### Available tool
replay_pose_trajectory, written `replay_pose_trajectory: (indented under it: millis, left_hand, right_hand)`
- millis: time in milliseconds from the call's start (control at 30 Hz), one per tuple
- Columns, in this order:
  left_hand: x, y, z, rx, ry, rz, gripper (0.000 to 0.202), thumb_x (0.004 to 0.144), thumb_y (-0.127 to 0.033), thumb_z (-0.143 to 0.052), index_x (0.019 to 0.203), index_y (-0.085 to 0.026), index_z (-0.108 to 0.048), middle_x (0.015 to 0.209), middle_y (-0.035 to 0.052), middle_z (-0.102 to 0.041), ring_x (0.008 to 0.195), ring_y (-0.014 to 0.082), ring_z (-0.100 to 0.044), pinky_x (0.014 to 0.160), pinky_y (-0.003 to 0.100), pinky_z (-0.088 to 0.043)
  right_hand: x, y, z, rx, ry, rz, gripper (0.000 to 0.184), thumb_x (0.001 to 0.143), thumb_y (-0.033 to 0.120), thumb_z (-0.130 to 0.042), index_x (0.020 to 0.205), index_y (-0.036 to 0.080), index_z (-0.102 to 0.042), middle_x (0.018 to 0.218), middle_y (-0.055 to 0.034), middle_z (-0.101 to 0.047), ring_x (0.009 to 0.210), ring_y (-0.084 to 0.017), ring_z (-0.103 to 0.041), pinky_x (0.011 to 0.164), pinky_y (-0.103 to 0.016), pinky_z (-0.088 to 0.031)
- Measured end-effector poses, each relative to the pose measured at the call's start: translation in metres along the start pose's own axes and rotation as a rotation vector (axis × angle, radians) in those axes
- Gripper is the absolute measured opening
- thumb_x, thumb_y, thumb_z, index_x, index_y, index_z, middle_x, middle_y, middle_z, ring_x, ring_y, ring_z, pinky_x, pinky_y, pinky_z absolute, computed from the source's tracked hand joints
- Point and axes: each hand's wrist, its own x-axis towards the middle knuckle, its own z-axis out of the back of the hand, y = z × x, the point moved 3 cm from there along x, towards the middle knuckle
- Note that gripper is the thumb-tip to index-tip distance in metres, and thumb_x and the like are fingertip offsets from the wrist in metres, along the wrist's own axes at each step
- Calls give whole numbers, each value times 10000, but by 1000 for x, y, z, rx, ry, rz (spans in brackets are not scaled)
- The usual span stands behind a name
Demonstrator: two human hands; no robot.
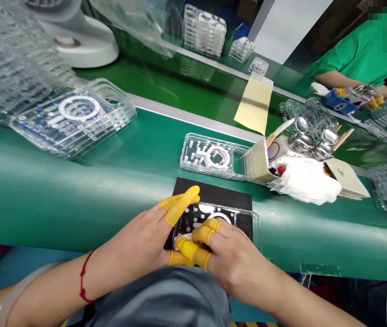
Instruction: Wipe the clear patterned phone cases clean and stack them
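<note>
A clear phone case (190, 221) with white flower prints and a white ring lies on a black mat (217, 193) at the bench's front edge. My left hand (150, 231), in yellow finger cots, grips the case's left end, fingers along the far side and thumb on the near side. My right hand (229, 252) also wears yellow finger cots. Its fingers are bent together over the near left part of the case, pressing a small white cloth (187, 236) onto it. Those fingers hide much of the cloth and part of the ring.
Behind the mat are more flower-print cases (196, 156) and a box (259, 161) with metal pump pots (301, 141) and white wipes (305, 181). Stacked cases (77, 122) stand left, near a white fan base (91, 43). Across the bench sits a person in green (356, 50).
</note>
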Motion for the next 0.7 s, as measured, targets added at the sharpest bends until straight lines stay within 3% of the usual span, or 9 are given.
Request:
replay_pose_trajectory:
  millis: [133, 233, 333, 500, 600, 700]
  left_hand:
    - [0, 0, 2, 23, 29, 15, 1177, 826, -580, -871, 1676, -270, -119, 1660, 162, -484, 1507, 339, -511, 1232, 460, -474]
    - [1, 0, 3, 24, 28, 19, 1166, 818, -563, -885, 1667, -266, -144, 1655, 154, -493, 1483, 333, -540, 1211, 443, -498]
    - [1, 1, 4, 42, 6, 2, 1024, 896, -611, -788, 1655, -245, -206, 1624, 145, -535, 1476, 326, -550, 1203, 434, -505]
    - [1, 3, 3, 37, -26, -12, 860, 1001, -696, -569, 1659, -251, -238, 1590, 140, -572, 1454, 324, -574, 1171, 447, -535]
    - [0, 4, 3, 39, -24, 5, 899, 981, -746, -549, 1668, -271, -216, 1566, 133, -597, 1399, 327, -625, 1129, 448, -568]
    - [-2, 5, 1, 43, -28, -5, 869, 998, -725, -543, 1669, -271, -230, 1587, 133, -574, 1423, 324, -602, 1148, 441, -550]
  right_hand:
    - [-34, -22, 22, 28, 145, -40, 423, 1174, 248, -315, 1268, 191, -724, 1056, -49, -756, 938, -171, -646, 866, -285, -523]
    - [-49, -34, 28, -101, 71, -86, 398, 1142, 140, -354, 1300, 174, -718, 1068, -77, -744, 979, -200, -634, 882, -314, -531]
    - [-39, -31, 20, -183, -66, -143, 385, 1102, 82, -394, 1237, 163, -746, 999, -83, -729, 895, -212, -624, 793, -318, -549]
    - [-35, -29, 17, -49, 32, -93, 367, 1140, 152, -386, 1249, 205, -732, 1000, -41, -731, 887, -172, -652, 777, -269, -566]
    - [-34, -38, 18, -178, -55, -155, 360, 1086, 66, -445, 1240, 200, -742, 994, -60, -717, 883, -183, -640, 758, -289, -557]
    - [-26, -33, 14, -119, -62, -114, 285, 1094, 131, -501, 1195, 202, -758, 983, -55, -713, 861, -187, -635, 761, -309, -555]
